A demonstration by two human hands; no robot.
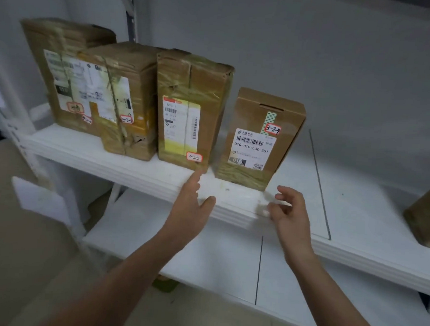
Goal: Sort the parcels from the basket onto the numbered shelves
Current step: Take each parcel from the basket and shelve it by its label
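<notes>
Several brown cardboard parcels stand upright in a row on the white shelf (122, 164). From the left: a tall one tagged 3-2-1 (54, 75), one tagged 3-2-2 (126, 100), one tagged 3-2-3 (189, 110), and a smaller one tagged 3-2-4 (258, 140). My left hand (193, 202) reaches toward the bottom corner of the 3-2-3 parcel with fingers extended, holding nothing. My right hand (291, 214) hovers just in front of the 3-2-4 parcel, fingers loosely curled and empty. The basket is out of view.
A black line (319, 183) divides the shelf to the right of the parcels. Another cardboard box (429, 216) sits at the far right edge. A lower white shelf (202, 258) lies below, with a white upright post (17, 133) at the left.
</notes>
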